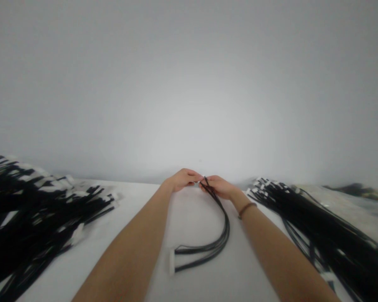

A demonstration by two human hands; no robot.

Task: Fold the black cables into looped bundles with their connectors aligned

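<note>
Both hands meet near the far edge of the white table, at the upper end of a black wire harness. My left hand has its fingers pinched together at a small white connector by that end. My right hand is closed around the same end, with the black wires running out from its fingers. From there the harness curves down and left across the table. Its other end lies flat, fitted with a long white connector. Fingers partly cover the upper end, so its details are hidden.
To the left lies a large heap of black wire harnesses with white connectors. On the right a long bundle of similar harnesses lies beside clear plastic sheeting. A plain pale wall rises behind the white table.
</note>
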